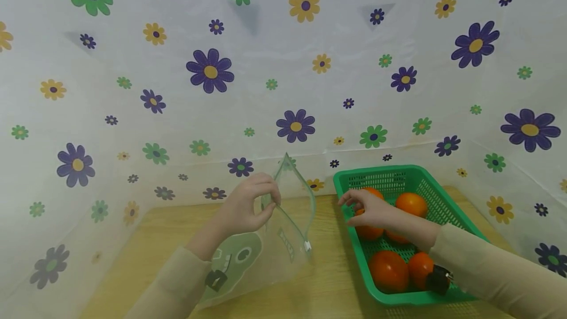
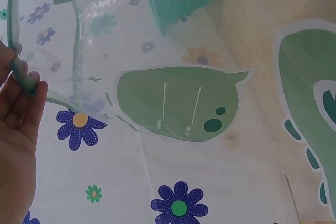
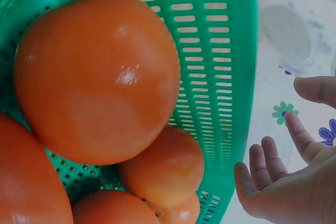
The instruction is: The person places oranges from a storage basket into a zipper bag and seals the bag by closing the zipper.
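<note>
A clear zip bag [image 1: 283, 265] with a green cartoon print and a white slider stands with its mouth spread apart. My left hand [image 1: 248, 203] pinches the edge of its mouth between thumb and fingers; the left wrist view shows the green zip strip [image 2: 23, 80] at the fingertips. To the right, a green plastic basket [image 1: 362, 267] holds several red-orange tomatoes [image 1: 388, 271]. My right hand [image 1: 374, 210] is over the basket's left side, fingers spread and loosely bent, with nothing in it. In the right wrist view a large tomato [image 3: 100, 77] lies near the slotted basket wall.
The wooden table [image 1: 177, 240] carries the bag and basket. A white sheet [image 1: 257, 107] printed with flowers rises behind and along the sides. A small black device [image 1: 439, 279] is at my right wrist, above the basket's near end.
</note>
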Motion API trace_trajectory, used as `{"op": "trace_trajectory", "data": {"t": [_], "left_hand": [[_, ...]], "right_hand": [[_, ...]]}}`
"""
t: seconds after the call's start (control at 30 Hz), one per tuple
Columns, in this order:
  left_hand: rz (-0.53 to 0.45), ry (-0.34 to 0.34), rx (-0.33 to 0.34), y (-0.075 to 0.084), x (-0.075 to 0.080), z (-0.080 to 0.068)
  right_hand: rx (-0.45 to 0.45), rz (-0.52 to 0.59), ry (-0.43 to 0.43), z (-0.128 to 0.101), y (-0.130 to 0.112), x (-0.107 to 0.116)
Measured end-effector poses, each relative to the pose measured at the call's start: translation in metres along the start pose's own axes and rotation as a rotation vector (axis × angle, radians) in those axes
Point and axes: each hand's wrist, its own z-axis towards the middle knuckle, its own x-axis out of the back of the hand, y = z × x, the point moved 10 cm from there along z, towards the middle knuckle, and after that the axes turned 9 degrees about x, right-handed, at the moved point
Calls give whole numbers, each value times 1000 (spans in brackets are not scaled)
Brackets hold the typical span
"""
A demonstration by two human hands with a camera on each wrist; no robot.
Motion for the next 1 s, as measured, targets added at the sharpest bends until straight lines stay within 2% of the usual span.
{"op": "trace_trajectory", "data": {"t": [0.3,0.73,1.0], "left_hand": [[-19,-11,-1,-1,-2,1],[-19,-5,2,1,0,1],[-13,1,-9,0,-1,0]], "right_hand": [[-5,7,-11,-3,7,5],[-61,-63,-24,-6,25,10],[-20,-126,-36,-5,33,13]]}}
